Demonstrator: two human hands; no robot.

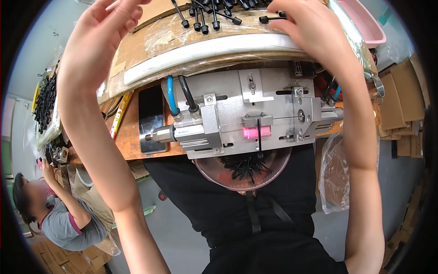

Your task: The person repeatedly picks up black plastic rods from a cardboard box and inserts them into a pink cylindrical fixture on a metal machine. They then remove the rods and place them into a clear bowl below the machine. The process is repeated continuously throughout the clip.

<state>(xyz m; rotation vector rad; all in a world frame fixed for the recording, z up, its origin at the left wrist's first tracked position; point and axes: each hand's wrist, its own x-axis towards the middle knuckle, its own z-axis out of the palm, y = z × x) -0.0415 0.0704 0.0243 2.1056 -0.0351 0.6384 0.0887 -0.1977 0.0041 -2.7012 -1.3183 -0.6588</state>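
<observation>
My right hand (303, 25) is at the far right of the work surface, thumb and fingers closing around a thin black plastic stem (264, 19) with a ribbed cap end. Several similar capped stems (205, 28) lie in a pile to its left. My left hand (107, 23) is raised at the upper left, its fingers loosely curled and apart, partly cut off by the top edge; I see nothing in it. Between my arms sits a metal fixture (232, 98). A black stem (259, 137) lies across its centre, beside a pink block (250, 133).
A clear bowl (212, 178) of black stems rests below the fixture at my lap. Blue and black hoses (170, 96) rise from the fixture's left, near a dark phone (152, 119). A white padded edge (205, 55) runs behind. Another person (75, 214) sits at the left.
</observation>
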